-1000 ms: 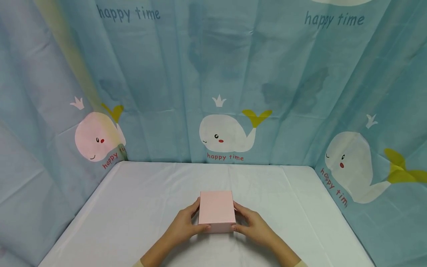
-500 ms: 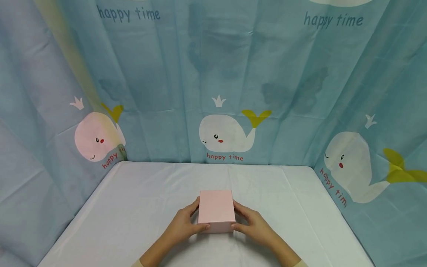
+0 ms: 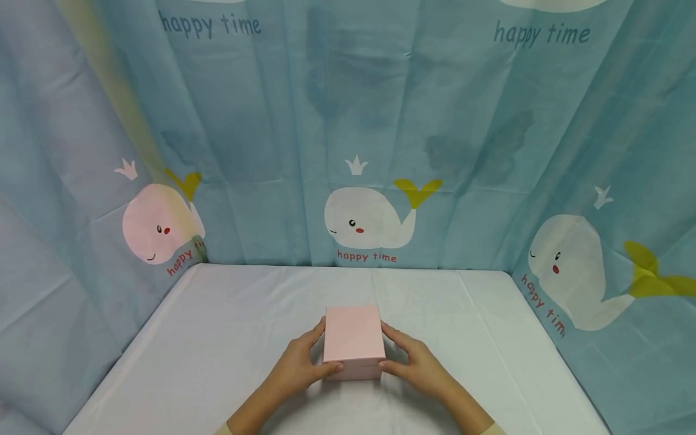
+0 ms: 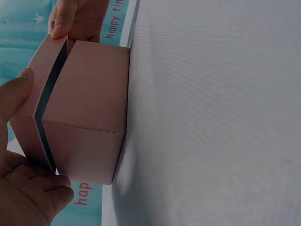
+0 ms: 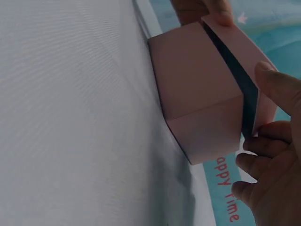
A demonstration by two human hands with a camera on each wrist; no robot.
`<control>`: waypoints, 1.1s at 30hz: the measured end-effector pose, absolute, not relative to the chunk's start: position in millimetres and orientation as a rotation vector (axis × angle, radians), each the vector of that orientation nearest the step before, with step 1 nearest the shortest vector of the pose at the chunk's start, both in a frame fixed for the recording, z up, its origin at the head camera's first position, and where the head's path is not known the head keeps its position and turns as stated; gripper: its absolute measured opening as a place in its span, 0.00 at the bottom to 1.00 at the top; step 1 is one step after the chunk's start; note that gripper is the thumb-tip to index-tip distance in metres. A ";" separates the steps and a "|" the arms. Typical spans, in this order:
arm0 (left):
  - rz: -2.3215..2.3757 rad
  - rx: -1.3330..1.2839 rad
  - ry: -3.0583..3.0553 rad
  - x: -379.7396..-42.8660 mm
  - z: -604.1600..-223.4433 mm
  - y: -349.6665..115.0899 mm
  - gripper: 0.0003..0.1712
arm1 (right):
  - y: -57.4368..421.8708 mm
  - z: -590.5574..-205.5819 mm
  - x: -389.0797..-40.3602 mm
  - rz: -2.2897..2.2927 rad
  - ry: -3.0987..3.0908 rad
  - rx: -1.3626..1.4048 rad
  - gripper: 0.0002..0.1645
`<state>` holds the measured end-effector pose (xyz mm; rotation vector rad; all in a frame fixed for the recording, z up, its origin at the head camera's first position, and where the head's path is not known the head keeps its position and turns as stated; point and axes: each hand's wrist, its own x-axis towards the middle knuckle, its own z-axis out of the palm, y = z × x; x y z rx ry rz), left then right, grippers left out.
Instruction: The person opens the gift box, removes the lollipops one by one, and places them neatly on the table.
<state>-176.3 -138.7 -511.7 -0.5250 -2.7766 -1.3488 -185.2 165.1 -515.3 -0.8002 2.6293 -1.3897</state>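
A pink square box stands on the white-covered table, topped by a matching pink lid. My left hand grips the lid's left side, thumb on the near face and fingers along the side. On the opposite side my right hand holds the lid the same way. Both wrist views show the lid raised a little off the box body, tilted, with a dark gap between them. What the box contains is hidden.
A white cloth covers the table around the box. Blue curtains printed with whales and "happy time" hang behind the table and along both sides.
The lid has risen slightly with both hands, and a seam now shows below its near edge. The box body stays in place on the table.
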 end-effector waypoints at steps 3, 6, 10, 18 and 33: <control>-1.356 -0.529 -2.762 -175.7 -509.4 -138.5 0.69 | 166.4 -512.6 -184.9 -1.419 2.629 -0.793 0.53; -1.367 -0.539 -2.747 -176.0 -508.3 -139.0 0.68 | 167.2 -511.1 -184.9 -1.442 2.630 -0.779 0.52; -1.378 -0.578 -2.725 -176.0 -506.5 -141.7 0.66 | 167.6 -511.0 -185.2 -1.456 2.658 -0.793 0.50; -1.409 -0.665 -2.672 -174.8 -500.3 -145.6 0.62 | 168.5 -510.1 -186.9 -1.543 2.738 -0.954 0.43; -1.405 -0.653 -2.620 -171.8 -488.2 -142.4 0.54 | 171.6 -505.0 -189.7 -1.707 2.751 -1.211 0.40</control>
